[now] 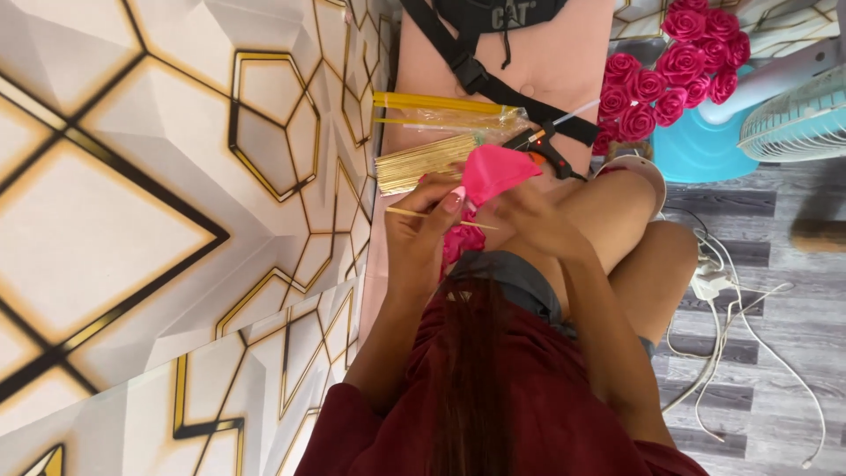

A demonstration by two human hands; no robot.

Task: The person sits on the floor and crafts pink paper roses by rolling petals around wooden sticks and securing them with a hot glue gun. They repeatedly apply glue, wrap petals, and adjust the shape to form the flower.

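The person is sitting with legs crossed, and the left hand (423,225) is pinching a thin wooden skewer (441,217) between its fingers (452,201), the stick lying crosswise just under a folded pink fabric piece (493,172). The right hand (533,220) is closing around the lower edge of that fabric, fingers curled onto it, so both hands are grasping and neither is lying free. The fabric is sitting directly above the lap, touching both hands, with a finished pink rose (463,240) partly hidden below it. Just beyond, a black hot glue gun (546,148) is resting on the pink worktop (564,62) with its nozzle pointing toward the hands; being that near, it could singe the fabric or burn a finger if a hand is drifting back. The skewer is slim and could snap or slip out of the pinch. A clear plastic bag with a yellow strip (445,113) is holding more sticks, and a loose bundle of skewers (421,163) is lying beside it. A cluster of pink roses (679,66) is resting near a blue container (701,145); whether they are sitting inside it is unclear.
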